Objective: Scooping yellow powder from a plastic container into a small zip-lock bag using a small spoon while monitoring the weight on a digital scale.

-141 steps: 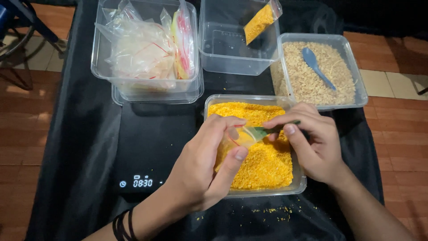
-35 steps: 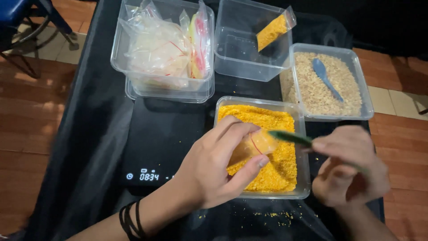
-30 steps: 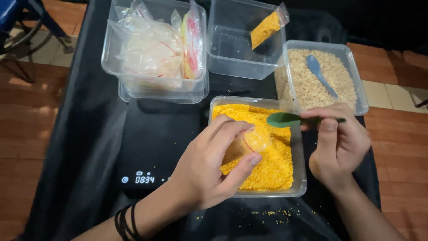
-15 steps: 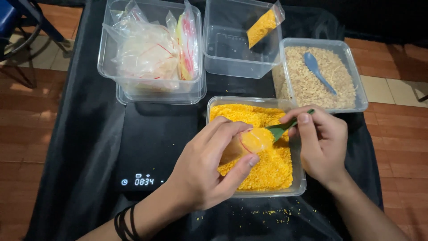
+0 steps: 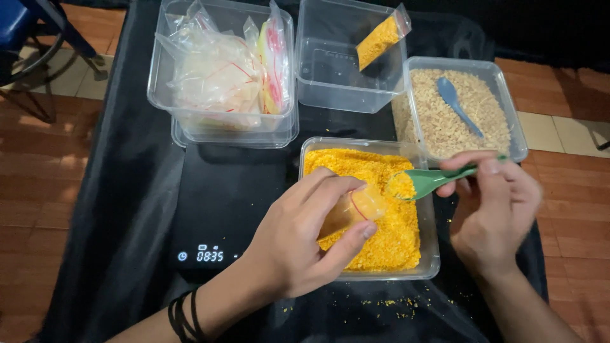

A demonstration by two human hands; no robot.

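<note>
Left hand [image 5: 298, 244] holds a small clear bag [image 5: 352, 206] over the tub of orange crumbs [image 5: 372, 213]; fingers wrapped around the bag, mouth tipped toward 3 o'clock. The bag looks partly filled with orange crumbs; exact level cannot be told behind the fingers.

Right hand [image 5: 495, 209] pinches the handle of a green spoon [image 5: 429, 182]; fingers closed on it. The spoon bowl carries a heap of crumbs and sits just beside the bag mouth, at its 2 o'clock, not yet tipped in.

Scale [image 5: 219, 209] at 9 o'clock of the tub, display lit, its plate bare. The bag is not on it.

At 12 o'clock, an otherwise bare clear tub [image 5: 346, 60] holds one filled bag [image 5: 380, 39] of orange crumbs leaning on its wall. At 10 o'clock, a tub of bare bags [image 5: 222, 70], a large stock. At 2 o'clock, a tub of pale grain [image 5: 460, 111] with a blue spoon [image 5: 459, 105] lying in it, untouched.

Judgement: early in the run. One bag appears done, one is being filled, many remain. The orange tub is mostly full. Loose crumbs [image 5: 387, 303] scattered on the black table [image 5: 114, 241] at 6 o'clock.
</note>
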